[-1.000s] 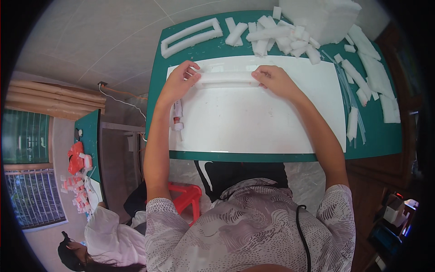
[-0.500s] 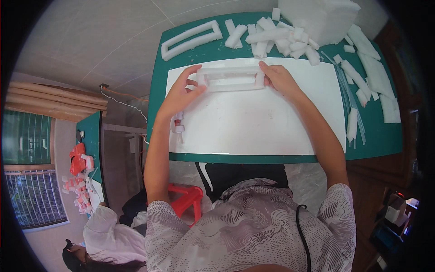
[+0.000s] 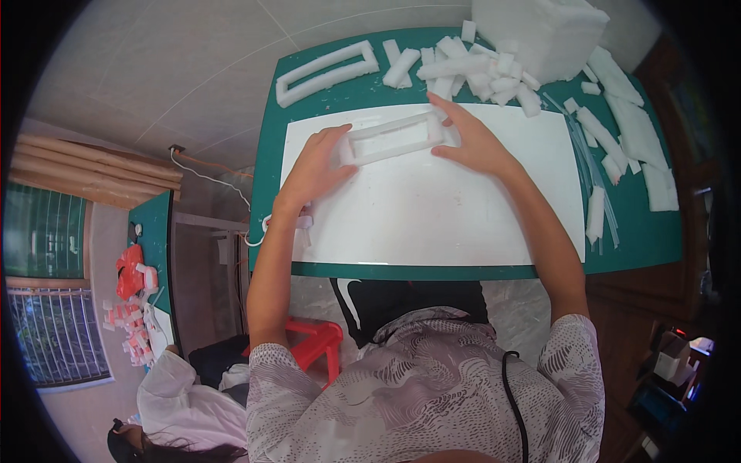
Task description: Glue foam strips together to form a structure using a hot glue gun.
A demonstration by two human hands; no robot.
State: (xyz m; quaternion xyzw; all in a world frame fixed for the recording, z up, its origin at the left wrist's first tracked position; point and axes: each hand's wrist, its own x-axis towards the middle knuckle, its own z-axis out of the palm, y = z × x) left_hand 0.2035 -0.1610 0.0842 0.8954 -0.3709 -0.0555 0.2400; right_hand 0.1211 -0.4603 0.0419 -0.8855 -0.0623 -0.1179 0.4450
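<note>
A white foam rectangular frame [image 3: 397, 154] lies slightly tilted on the white board, its right end farther from me. My left hand [image 3: 318, 162] spans the frame's left end, fingers at the far corner and thumb at the near one. Around the right end is my right hand [image 3: 475, 139], open, its index finger stretched past the far edge and its thumb beside the near corner. Whether its curled fingers press on the frame is hard to see. Small pinkish-white pieces [image 3: 304, 222] lie beside my left forearm, partly hidden by it.
The white board [image 3: 432, 216] rests on a green table [image 3: 641, 239]. Another foam frame [image 3: 328, 75] lies at the far left edge. Foam strips [image 3: 463, 65], a large foam block [image 3: 540, 35] and thin clear rods [image 3: 598, 177] lie beyond and right. A red stool [image 3: 316, 343] and another person [image 3: 185, 401] are left.
The foam frame has turned, its left end coming nearer to me. My right hand has opened from its grip on the right end, and my left hand has shifted slightly nearer.
</note>
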